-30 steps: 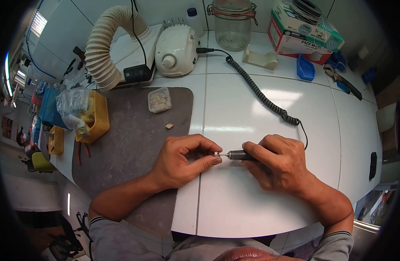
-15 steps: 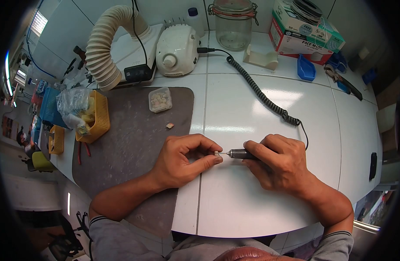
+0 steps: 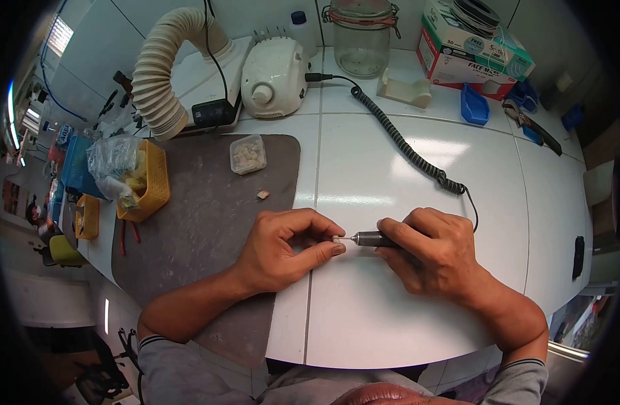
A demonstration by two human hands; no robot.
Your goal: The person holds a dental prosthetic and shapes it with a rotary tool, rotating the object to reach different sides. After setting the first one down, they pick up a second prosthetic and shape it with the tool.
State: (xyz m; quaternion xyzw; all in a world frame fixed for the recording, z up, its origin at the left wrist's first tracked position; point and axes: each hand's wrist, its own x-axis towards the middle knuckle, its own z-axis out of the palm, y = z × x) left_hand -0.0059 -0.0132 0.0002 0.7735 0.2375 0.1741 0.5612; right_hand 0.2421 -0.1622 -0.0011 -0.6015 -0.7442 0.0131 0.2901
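My left hand [image 3: 286, 246] pinches a small pale piece [image 3: 337, 239] between thumb and fingertips, above the white tiled table. From the right, my right hand [image 3: 428, 250] grips a dark rotary handpiece [image 3: 374, 239], whose thin metal tip points left and meets or nearly meets the piece. A coiled black cord [image 3: 408, 150] runs from behind my right hand to a white control unit [image 3: 273, 77] with a round knob. Farther left, a clear tub [image 3: 248, 155] of small pale pieces stands on the grey mat [image 3: 209, 223], with one small fragment [image 3: 263, 194] lying near it.
A yellow basket [image 3: 155, 182] with plastic bags stands at the left. Along the back are a ribbed hose [image 3: 151, 74], a glass jar [image 3: 361, 44], face mask boxes [image 3: 468, 61], a blue tray [image 3: 474, 105] and pliers [image 3: 543, 135]. A person [image 3: 33, 212] is at far left.
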